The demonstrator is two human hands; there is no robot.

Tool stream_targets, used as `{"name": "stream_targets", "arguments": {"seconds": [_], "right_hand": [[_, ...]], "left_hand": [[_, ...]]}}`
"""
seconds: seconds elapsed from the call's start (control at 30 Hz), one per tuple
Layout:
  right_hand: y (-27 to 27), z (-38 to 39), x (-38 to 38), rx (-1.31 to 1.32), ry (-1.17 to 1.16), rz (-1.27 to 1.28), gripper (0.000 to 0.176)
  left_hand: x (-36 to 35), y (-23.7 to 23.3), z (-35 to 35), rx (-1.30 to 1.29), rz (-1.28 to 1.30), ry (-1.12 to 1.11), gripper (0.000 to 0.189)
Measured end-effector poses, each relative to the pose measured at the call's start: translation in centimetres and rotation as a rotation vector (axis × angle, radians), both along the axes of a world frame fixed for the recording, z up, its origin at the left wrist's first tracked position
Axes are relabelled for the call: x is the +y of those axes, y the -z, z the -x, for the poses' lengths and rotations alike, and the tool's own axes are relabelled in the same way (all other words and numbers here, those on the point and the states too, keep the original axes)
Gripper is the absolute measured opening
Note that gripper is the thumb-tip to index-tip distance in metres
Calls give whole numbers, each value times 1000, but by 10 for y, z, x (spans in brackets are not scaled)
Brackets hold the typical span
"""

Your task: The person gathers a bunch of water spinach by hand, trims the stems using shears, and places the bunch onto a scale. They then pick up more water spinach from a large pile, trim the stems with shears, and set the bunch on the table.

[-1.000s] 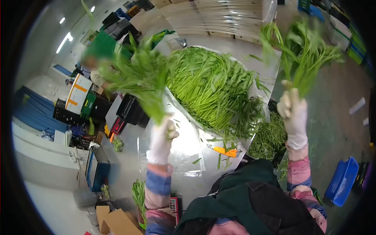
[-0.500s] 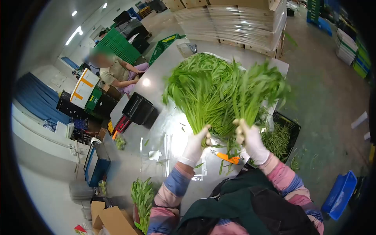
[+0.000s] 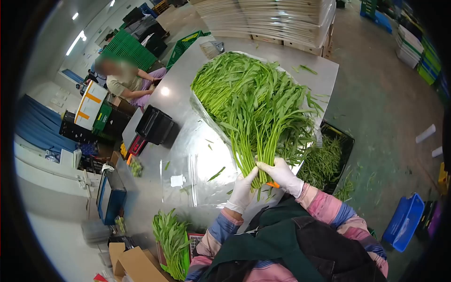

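My white-gloved hands meet at the stem ends of a bunch of water spinach (image 3: pixel 264 148) above the steel table (image 3: pixel 188 136). My left hand (image 3: pixel 243 191) is closed around the stems on the left side. On the right side, my right hand (image 3: pixel 283 176) grips the stems, its thumb near the left hand's fingers. The bunch's leaves rest over a large pile of the same greens (image 3: pixel 230 80) on clear plastic. An orange-handled tool (image 3: pixel 273 184) lies just under the stem ends, mostly hidden.
A black crate of loose leaves (image 3: pixel 324 162) stands right of the table. On the left are a black bin (image 3: pixel 154 124) and a red scale (image 3: pixel 137 145). More greens (image 3: pixel 170 239) lie at lower left. A person (image 3: pixel 124 80) sits beyond the table.
My hands, each holding a separate raised bunch before, have come together. The two bunches are now side by side as one, lowered over the pile. The view has shifted slightly.
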State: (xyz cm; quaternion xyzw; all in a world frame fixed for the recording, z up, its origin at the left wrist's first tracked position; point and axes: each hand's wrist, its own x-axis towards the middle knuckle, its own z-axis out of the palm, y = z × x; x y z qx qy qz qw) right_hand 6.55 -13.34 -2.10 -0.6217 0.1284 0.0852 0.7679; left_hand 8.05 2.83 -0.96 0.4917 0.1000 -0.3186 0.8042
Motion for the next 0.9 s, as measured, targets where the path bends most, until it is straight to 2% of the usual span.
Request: {"name": "stream_targets", "arguments": {"seconds": [0.13, 0.23, 0.37, 0.4, 0.43, 0.5, 0.53, 0.63, 0.7, 0.77, 0.8, 0.9], "right_hand": [[23, -3, -9, -4, -100, 55, 35], [-3, -6, -23, 0, -231, 101, 38], [-30, -6, -29, -48, -369, 288, 54], [-11, -15, -29, -83, -463, 310, 65], [6, -13, -32, -122, -476, 255, 68], [-4, -14, -35, -199, -500, 144, 73], [-16, -13, -44, -162, -559, 240, 77], [-20, -17, -55, 95, -694, 284, 79], [-33, -15, -59, -40, -703, 187, 76], [-49, -11, -62, -81, -696, 169, 75], [-49, -13, -62, -55, -704, 186, 64], [-56, -9, -63, -83, -534, 154, 53]], "left_hand": [[1, -1, -1, 34, 29, 27, 31], [2, -5, -5, 28, 29, 108, 32], [4, 0, -8, -21, 62, 216, 36], [3, 1, -9, -35, 69, 235, 37], [1, 0, -9, 3, 104, 245, 36], [-6, -8, -12, 82, 174, 265, 35], [-7, -7, -14, 95, 175, 299, 36], [-5, -1, -22, 136, 180, 388, 38], [-3, 3, -26, 168, 180, 433, 38], [-4, 2, -25, 50, 228, 467, 35], [-6, 0, -25, -9, 252, 486, 33], [-15, -28, -13, -249, 116, 388, 27]]}}
